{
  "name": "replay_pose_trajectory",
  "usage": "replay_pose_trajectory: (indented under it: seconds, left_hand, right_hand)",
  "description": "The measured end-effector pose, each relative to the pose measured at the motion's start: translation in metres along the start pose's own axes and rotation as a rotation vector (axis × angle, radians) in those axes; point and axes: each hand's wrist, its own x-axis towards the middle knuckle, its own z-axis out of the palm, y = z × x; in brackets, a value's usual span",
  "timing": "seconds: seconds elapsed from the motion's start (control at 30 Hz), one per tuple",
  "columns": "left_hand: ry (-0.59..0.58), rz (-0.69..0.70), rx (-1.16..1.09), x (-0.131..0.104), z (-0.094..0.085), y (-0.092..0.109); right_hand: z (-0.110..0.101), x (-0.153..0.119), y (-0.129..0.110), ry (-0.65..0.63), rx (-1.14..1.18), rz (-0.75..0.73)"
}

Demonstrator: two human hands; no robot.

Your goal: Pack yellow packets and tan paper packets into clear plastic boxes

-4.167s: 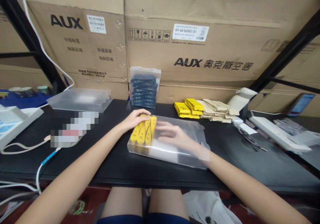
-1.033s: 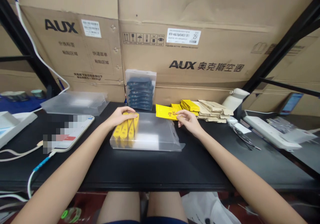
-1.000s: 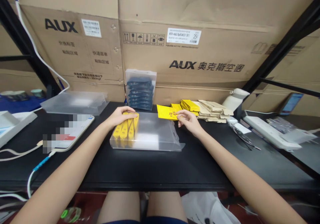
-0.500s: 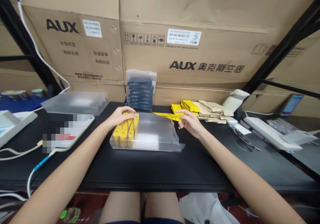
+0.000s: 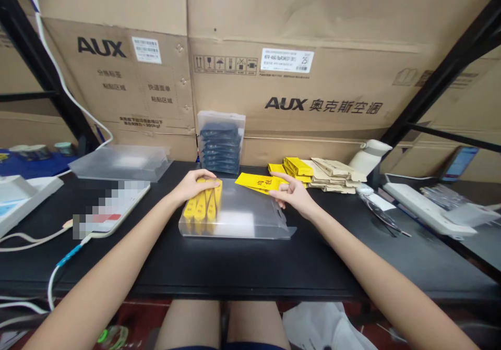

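Note:
A clear plastic box (image 5: 238, 209) lies on the black table, with several yellow packets (image 5: 200, 206) standing side by side in its left end. My left hand (image 5: 195, 184) is closed on the tops of those packets at the box's back left. Above the right part of the box, my right hand (image 5: 291, 193) pinches one flat yellow packet (image 5: 256, 182) by its right end, its printed face showing. Behind that hand are more yellow packets (image 5: 297, 167) beside a stack of beige packets (image 5: 332, 172).
A clear box of dark packets (image 5: 219, 144) stands at the back against cardboard. Another clear box (image 5: 121, 162) and a phone (image 5: 121, 206) with cables lie left. Toward the right are a white bottle (image 5: 368, 159), glasses (image 5: 383, 217) and a white power strip (image 5: 426, 209).
The yellow packet in my right hand has turned from nearly edge-on to show its printed face. The view has shifted slightly, and the box sits a little further right in it.

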Motion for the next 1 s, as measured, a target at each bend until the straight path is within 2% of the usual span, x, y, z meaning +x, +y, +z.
replay_pose_trajectory:
  seconds: [0.17,0.27,0.37,0.5,0.67,1.0]
  left_hand:
    - [-0.005,0.023,0.017,-0.001,0.004,0.002]
    - [-0.007,0.017,0.021,-0.001,0.004,0.003]
    - [-0.008,0.009,0.011,-0.001,0.004,0.004]
    - [-0.004,0.008,0.005,-0.002,0.004,0.003]
    - [-0.003,0.006,0.014,-0.001,0.004,0.003]
    - [-0.005,0.015,0.002,0.0,0.004,0.0]
  right_hand:
    - [-0.002,0.002,0.01,0.088,-0.155,-0.134]
    - [-0.004,0.002,0.01,0.164,-0.303,-0.213]
    - [-0.007,0.001,0.007,0.245,-0.453,-0.352]
    - [-0.01,0.002,0.005,0.265,-0.557,-0.501]
    - [-0.008,0.002,0.009,0.278,-0.583,-0.493]
    - [-0.004,0.003,0.013,0.253,-0.383,-0.427]
